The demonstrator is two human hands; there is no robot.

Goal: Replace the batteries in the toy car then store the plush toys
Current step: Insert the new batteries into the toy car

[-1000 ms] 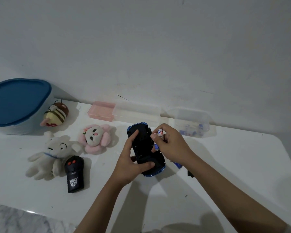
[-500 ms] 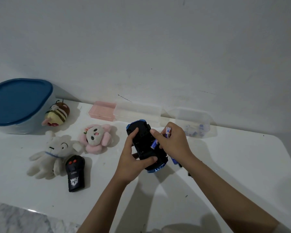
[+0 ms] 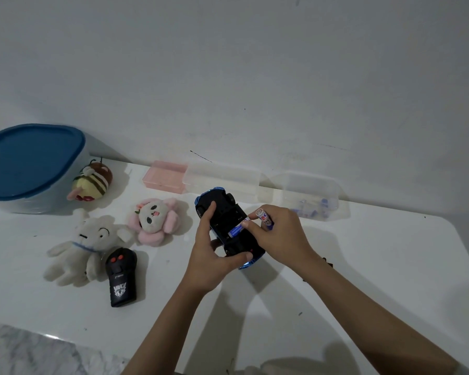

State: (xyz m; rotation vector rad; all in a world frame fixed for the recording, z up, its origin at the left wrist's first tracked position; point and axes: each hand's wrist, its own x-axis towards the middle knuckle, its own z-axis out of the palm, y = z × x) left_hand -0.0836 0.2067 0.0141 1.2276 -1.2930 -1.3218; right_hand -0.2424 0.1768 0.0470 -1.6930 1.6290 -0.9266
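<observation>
Toy car (image 3: pixel 225 212), underside up, held just above the white table (image 3: pixel 363 266). Left hand (image 3: pixel 211 263) grips it from the near-left: index finger along the far part of the chassis, thumb pressed on the near end. Right hand (image 3: pixel 279 236) closes from the right; its index fingertip presses one battery (image 3: pixel 235 230) lying in the open compartment at mid-chassis, while a second battery (image 3: pixel 264 217) is pinched upright within the curled fingers. Left of the car lie a pink plush (image 3: pixel 155 220), a white plush (image 3: pixel 84 244), a bee plush (image 3: pixel 92 182) and a black remote (image 3: pixel 121 277).
</observation>
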